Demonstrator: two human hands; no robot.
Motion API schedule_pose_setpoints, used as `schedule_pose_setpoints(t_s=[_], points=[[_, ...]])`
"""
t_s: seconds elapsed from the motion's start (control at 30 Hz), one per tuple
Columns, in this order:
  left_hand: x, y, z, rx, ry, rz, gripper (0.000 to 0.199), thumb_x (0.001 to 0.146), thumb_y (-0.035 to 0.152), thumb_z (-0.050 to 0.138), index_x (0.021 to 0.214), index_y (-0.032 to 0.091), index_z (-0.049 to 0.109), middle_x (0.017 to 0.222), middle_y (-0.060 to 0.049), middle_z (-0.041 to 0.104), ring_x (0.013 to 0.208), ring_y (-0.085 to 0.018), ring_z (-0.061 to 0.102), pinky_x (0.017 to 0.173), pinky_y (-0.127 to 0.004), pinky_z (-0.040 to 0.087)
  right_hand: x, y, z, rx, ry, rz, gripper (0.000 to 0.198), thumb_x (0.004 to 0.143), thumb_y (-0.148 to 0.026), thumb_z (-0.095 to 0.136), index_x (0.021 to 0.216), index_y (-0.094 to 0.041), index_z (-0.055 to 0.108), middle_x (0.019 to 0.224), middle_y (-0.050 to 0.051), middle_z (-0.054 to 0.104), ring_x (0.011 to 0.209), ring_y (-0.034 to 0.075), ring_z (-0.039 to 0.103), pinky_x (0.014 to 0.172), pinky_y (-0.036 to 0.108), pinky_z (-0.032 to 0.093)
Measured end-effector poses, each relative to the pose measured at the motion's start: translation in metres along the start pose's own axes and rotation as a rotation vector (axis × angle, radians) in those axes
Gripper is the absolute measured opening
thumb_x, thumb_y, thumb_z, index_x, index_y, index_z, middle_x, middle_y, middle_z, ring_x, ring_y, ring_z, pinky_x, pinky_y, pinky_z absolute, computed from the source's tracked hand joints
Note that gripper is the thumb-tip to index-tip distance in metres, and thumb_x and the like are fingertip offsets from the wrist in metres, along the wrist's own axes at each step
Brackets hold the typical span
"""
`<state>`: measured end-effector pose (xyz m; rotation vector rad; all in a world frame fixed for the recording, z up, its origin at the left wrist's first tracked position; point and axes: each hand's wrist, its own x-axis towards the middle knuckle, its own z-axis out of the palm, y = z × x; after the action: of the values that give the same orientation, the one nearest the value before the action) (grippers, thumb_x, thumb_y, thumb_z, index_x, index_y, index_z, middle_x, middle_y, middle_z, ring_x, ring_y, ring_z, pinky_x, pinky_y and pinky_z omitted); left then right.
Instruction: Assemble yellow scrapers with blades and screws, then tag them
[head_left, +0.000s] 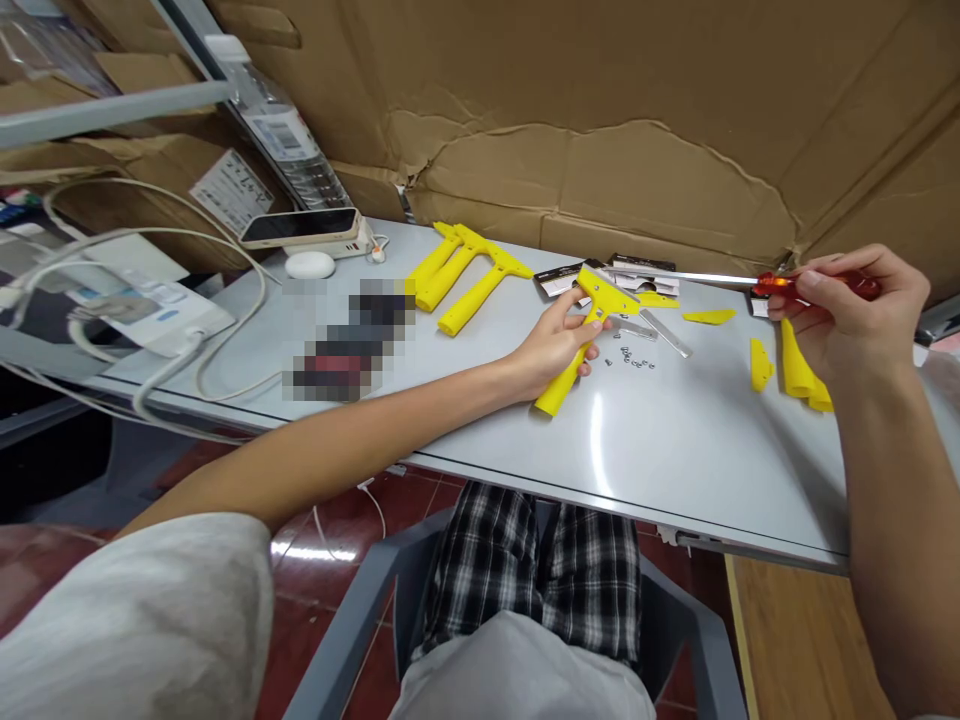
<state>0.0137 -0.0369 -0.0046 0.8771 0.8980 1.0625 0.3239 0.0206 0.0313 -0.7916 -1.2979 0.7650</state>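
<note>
My left hand (553, 350) is closed around the yellow handle of a scraper (562, 385), its wide head pointing up and away from me. In my right hand (851, 300) is a screwdriver with a red handle (776, 285); its long metal shaft (690, 276) points left, and the tip is near the scraper's head. Whether the tip touches it I cannot tell. Beside the scraper lie a thin metal strip (666, 334) and several small screws (628, 354). Loose yellow pieces (709, 317) rest on the table between my hands.
More yellow scrapers (474, 300) lie at the back left of the grey table (480, 420), and yellow handles (796, 365) are by my right wrist. Black packets (559, 281) sit behind the scraper. A phone (300, 228), a white case (309, 265), cables (262, 300) and a bottle (281, 135) occupy the left.
</note>
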Motion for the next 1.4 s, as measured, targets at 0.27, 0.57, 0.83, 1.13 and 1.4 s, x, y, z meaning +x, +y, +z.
schedule_pose_setpoints(t_s=[0.27, 0.57, 0.83, 1.13, 1.4], points=[[0.003, -0.002, -0.002, -0.012, -0.016, 0.010, 0.038, 0.100, 0.010, 0.063, 0.132, 0.028, 0.053, 0.110, -0.006, 0.070, 0.059, -0.006, 0.053, 0.051, -0.023, 0.038, -0.002, -0.001, 0.004, -0.024, -0.025, -0.064, 0.046, 0.056, -0.022, 0.096, 0.074, -0.011, 0.055, 0.076, 0.005, 0.064, 0.058, 0.019, 0.066, 0.048, 0.031, 0.055], [0.003, -0.004, -0.004, -0.014, -0.011, 0.019, 0.040, 0.100, 0.011, 0.062, 0.135, 0.028, 0.055, 0.113, -0.008, 0.070, 0.059, -0.007, 0.052, 0.051, -0.024, 0.037, -0.002, 0.000, 0.004, -0.061, -0.030, -0.051, 0.048, 0.053, -0.023, 0.098, 0.072, -0.011, 0.055, 0.075, 0.004, 0.065, 0.059, 0.017, 0.066, 0.049, 0.029, 0.056], [0.001, -0.001, 0.000, 0.003, 0.002, 0.006, 0.040, 0.100, 0.008, 0.059, 0.134, 0.027, 0.055, 0.117, -0.009, 0.070, 0.058, -0.006, 0.051, 0.051, -0.025, 0.037, -0.004, -0.003, 0.009, -0.074, -0.036, -0.054, 0.049, 0.054, -0.025, 0.098, 0.072, -0.010, 0.055, 0.075, 0.006, 0.066, 0.059, 0.020, 0.068, 0.050, 0.031, 0.056], [0.002, -0.003, -0.002, -0.009, 0.012, 0.007, 0.037, 0.099, 0.009, 0.061, 0.131, 0.027, 0.057, 0.113, -0.009, 0.071, 0.059, -0.007, 0.052, 0.051, -0.025, 0.037, -0.005, -0.006, 0.012, -0.074, -0.053, -0.077, 0.052, 0.053, -0.026, 0.100, 0.068, -0.010, 0.053, 0.073, 0.005, 0.063, 0.057, 0.017, 0.065, 0.048, 0.028, 0.052], [0.007, -0.006, -0.004, -0.022, 0.005, 0.015, 0.039, 0.098, 0.011, 0.065, 0.132, 0.028, 0.057, 0.113, -0.009, 0.072, 0.060, -0.007, 0.053, 0.052, -0.024, 0.037, -0.002, -0.001, 0.005, -0.072, -0.043, -0.062, 0.050, 0.054, -0.025, 0.098, 0.068, -0.011, 0.051, 0.073, 0.002, 0.063, 0.056, 0.014, 0.063, 0.047, 0.028, 0.054]])
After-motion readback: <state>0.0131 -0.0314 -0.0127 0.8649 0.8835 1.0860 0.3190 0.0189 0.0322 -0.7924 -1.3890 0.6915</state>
